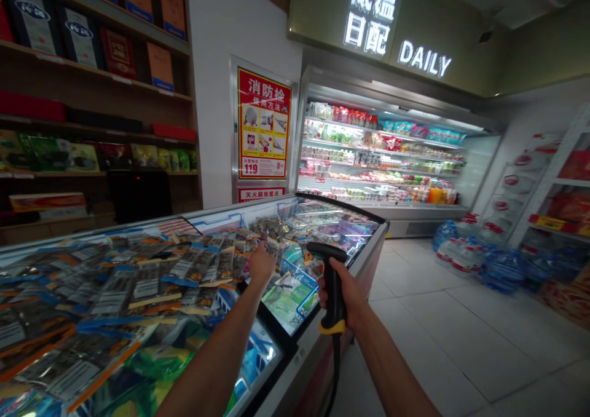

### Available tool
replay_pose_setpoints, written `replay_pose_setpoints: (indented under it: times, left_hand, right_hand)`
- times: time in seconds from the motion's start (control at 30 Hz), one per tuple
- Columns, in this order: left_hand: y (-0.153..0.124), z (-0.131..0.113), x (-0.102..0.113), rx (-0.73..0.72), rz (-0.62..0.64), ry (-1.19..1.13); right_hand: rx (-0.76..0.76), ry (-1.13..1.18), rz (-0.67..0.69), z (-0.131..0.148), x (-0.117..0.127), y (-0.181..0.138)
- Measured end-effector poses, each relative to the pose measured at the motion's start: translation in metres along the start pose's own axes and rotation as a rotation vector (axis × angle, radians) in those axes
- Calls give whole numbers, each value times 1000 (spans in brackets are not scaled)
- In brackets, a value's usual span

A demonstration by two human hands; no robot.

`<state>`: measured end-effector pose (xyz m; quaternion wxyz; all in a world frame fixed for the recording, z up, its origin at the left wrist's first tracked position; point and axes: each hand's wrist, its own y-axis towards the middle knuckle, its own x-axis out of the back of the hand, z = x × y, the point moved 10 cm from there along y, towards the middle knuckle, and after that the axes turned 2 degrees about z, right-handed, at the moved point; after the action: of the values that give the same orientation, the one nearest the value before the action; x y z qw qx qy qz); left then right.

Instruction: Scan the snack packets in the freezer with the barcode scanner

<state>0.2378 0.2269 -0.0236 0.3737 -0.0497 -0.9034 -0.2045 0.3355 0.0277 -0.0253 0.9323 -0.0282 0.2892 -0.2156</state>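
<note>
My right hand (346, 291) is wrapped round the grip of a black barcode scanner (330, 285) with a yellow base, its cable hanging down. The scanner's head points toward the far end of a glass-topped chest freezer (295, 337). My left hand (261, 263) reaches out over the freezer lid, fingers curled onto one of the flat packets (276, 245) spread across it. Several such packets (138, 281) with dark printed fronts and blue or orange edges cover the lid.
Wooden shelves (92, 85) with boxed goods stand behind the freezer on the left. A red fire-hydrant notice (263, 125) hangs on the wall. An open chilled cabinet (378, 158) lines the back. Large water bottles (483, 257) sit on the tiled floor at right.
</note>
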Motion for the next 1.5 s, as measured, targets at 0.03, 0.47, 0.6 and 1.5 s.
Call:
replay_pose_setpoints:
  times: [0.03,0.47,0.6,1.5]
  left_hand:
    - [-3,-6,5,-50,-48,71]
    - [-23,-16,-47,-197,339,395]
    - [-13,-9,-36,-182,260,375]
    - [-17,-30,-86,123,229,-711]
  right_hand:
    - [-6,4,1,0,1,1]
    - [34,13,-50,14,27,2]
    - [75,27,-75,23,43,-1]
    - [27,9,-33,14,28,-9]
